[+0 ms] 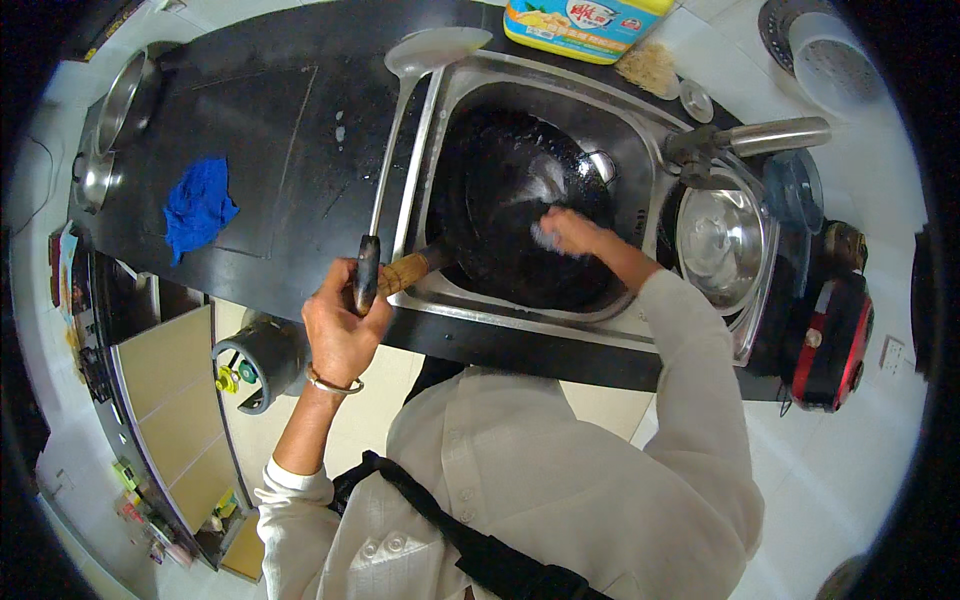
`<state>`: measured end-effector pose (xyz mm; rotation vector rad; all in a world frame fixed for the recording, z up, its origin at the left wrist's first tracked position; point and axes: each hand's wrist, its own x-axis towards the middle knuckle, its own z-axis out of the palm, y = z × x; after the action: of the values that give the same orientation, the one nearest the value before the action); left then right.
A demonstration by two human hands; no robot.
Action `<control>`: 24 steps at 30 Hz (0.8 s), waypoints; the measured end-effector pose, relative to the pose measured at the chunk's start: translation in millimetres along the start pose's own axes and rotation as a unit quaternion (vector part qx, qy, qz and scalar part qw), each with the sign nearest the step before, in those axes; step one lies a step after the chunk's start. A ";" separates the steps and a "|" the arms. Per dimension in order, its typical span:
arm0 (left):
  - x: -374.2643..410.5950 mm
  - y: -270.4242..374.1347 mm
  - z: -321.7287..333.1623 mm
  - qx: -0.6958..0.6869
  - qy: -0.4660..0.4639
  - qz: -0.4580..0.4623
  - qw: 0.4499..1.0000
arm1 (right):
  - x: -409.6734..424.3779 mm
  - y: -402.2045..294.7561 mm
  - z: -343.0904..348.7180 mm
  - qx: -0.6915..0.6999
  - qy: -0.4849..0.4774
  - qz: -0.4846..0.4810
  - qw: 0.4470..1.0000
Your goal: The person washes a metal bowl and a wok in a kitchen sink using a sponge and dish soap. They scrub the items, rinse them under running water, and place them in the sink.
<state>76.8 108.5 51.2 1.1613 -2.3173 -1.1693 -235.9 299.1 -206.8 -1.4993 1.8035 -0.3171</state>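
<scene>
A dark wok point(487, 180) with a wooden handle point(405, 273) lies in the left basin of a stainless steel sink point(645, 150). My left hand point(345, 322) grips the black handle of a long metal ladle point(386, 165) and also lies against the end of the wok's handle; the fingers partly hide whether it grips both. The ladle's bowl rests at the sink's back left corner. Inside the wok, my right hand point(574, 231) is closed on a pale scrubber point(546, 238), blurred and partly covered by the fingers. The wok's inner surface looks wet.
A blue cloth point(199, 204) and metal bowls point(124, 101) are on the black counter, left. Behind the sink stand a yellow detergent jug point(585, 26) and a bristly brush point(649, 67). The faucet point(772, 136) reaches over the right basin, which holds a steel bowl point(720, 247). A red-black appliance point(832, 345) stands right.
</scene>
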 end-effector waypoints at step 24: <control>44.7 81.5 -12.9 0.427 -0.325 0.099 0.838 | -55.1 -54.1 -20.6 -0.100 0.043 0.147 0.983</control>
<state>12.8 95.1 118.4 0.7255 -3.5899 -0.4343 -208.7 329.1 -137.9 -1.3408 2.1459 -0.0564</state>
